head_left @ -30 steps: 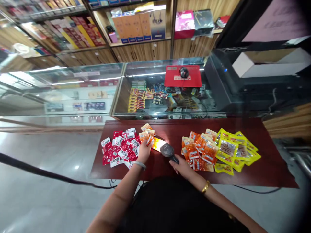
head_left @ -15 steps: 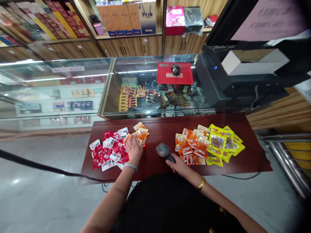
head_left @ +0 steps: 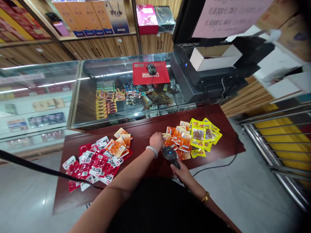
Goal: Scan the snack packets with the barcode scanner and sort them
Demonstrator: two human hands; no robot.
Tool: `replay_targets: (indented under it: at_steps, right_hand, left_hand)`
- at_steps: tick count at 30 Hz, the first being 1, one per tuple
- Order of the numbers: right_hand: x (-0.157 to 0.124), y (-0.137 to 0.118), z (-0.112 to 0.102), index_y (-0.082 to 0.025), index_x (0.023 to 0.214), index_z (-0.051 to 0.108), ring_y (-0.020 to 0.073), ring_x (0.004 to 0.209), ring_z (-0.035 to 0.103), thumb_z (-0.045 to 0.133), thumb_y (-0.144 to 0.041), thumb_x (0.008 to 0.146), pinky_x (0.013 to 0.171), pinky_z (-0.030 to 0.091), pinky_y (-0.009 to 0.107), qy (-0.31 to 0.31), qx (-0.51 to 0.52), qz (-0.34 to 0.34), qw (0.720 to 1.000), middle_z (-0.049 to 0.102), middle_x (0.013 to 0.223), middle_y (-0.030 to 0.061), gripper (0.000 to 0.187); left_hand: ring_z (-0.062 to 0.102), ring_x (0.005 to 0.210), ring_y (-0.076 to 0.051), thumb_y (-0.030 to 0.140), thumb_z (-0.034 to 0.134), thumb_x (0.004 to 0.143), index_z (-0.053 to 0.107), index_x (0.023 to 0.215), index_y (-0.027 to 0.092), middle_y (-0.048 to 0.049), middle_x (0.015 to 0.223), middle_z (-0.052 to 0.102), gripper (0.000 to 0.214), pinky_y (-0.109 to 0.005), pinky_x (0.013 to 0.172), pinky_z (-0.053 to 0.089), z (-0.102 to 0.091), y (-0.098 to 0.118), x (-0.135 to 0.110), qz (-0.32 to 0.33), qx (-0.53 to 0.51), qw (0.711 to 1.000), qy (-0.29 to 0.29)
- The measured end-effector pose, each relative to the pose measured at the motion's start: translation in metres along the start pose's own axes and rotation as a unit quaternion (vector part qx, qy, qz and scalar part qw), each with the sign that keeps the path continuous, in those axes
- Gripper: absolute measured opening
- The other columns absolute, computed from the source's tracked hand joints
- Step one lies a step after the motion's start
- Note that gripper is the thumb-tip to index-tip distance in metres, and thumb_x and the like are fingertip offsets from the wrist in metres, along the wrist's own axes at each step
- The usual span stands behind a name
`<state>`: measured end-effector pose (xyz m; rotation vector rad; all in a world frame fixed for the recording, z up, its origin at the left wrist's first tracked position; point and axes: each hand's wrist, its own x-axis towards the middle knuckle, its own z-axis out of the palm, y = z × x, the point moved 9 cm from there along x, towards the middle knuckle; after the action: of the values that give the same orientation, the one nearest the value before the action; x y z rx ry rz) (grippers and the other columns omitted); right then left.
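A dark handheld barcode scanner [head_left: 170,154] with a small blue light is gripped by its handle in my right hand [head_left: 181,172], its head tilted up. My left hand [head_left: 156,141] is at the left edge of a pile of orange snack packets [head_left: 186,142], fingers curled onto the nearest orange packet [head_left: 167,140]; the fingertips are partly hidden. Yellow snack packets [head_left: 198,133] overlap the pile's right side. Further left lie red-and-white packets [head_left: 98,163] in a heap, with a few more orange packets [head_left: 116,147] partly on top.
Everything lies on a dark red-brown tabletop [head_left: 143,161]. Behind it stands a glass display case [head_left: 89,97] with a red mat [head_left: 138,77] and a computer mouse [head_left: 151,69]. A dark machine [head_left: 187,81] carries a white open box [head_left: 213,63]. Metal rails [head_left: 257,145] stand right.
My left hand has moved right, from the orange packets on the left heap to the right-hand orange pile. My right hand still holds the scanner. The view has swung right.
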<state>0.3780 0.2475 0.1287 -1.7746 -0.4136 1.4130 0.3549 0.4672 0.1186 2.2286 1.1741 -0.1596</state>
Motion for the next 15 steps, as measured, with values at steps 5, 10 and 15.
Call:
replay_targets:
  at_steps: [5,10,15]
  right_hand:
    - [0.0,-0.006,-0.003,-0.017,0.103,0.053,0.0097,0.042,0.044,0.06,-0.06,0.076,0.043,0.036,0.022,-0.002,-0.009,-0.009,1.0,0.048,0.051,-0.0095,0.05]
    - [0.007,-0.022,0.013,-0.016,0.113,0.053,0.0108,0.041,0.045,0.061,-0.056,0.078,0.042,0.036,0.022,-0.051,-0.055,-0.022,0.997,0.047,0.049,-0.0093,0.054]
    - [0.02,-0.039,0.058,-0.019,0.123,0.054,0.0106,0.042,0.045,0.063,-0.051,0.081,0.041,0.035,0.022,-0.145,-0.108,-0.054,0.982,0.052,0.056,-0.006,0.053]
  left_hand:
    - [0.061,0.072,-0.016,0.03,0.056,0.087,0.061,0.09,0.018,-0.006,0.08,0.066,0.013,-0.026,0.067,0.043,0.007,-0.019,0.003,-0.053,-0.092,0.994,0.002]
    - [0.048,0.044,-0.008,0.031,0.052,0.088,0.057,0.088,0.018,0.0026,0.063,0.059,0.014,-0.02,0.049,0.038,0.018,-0.075,-0.015,-0.119,-0.343,0.932,-0.016]
    - [0.049,0.048,-0.008,0.032,0.055,0.082,0.061,0.084,0.015,-0.0002,0.068,0.062,0.018,-0.021,0.051,0.041,-0.005,-0.136,-0.056,-0.147,-0.423,0.893,0.041]
